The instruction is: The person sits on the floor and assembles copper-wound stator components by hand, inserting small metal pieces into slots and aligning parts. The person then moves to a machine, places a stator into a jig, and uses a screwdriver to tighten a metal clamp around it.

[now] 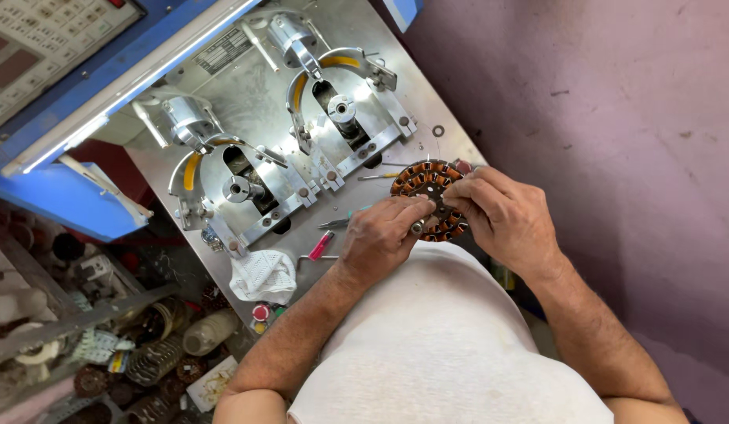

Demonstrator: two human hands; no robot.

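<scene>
Both bare forearms rise from the bottom of the frame and converge right of centre, where the left hand (378, 237) and the right hand (502, 216) meet with knuckles up, fingers curled and fingertips pinched together.

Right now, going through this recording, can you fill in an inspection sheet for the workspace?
Surface: grey metal plate carrying two shiny winding fixtures.
Job's things: round stator wound with copper coils, held over the plate's near edge.
Clutter: white cloth, red-handled tool, screwdriver, small washer, coloured caps.
Grippers: left hand and right hand both pinch the stator from either side.
Cables: nothing seen apart from fine wire ends on the stator.
Surroundings: blue control panel top left, shelf of spare coils and a bottle lower left, purple floor on the right.
</scene>
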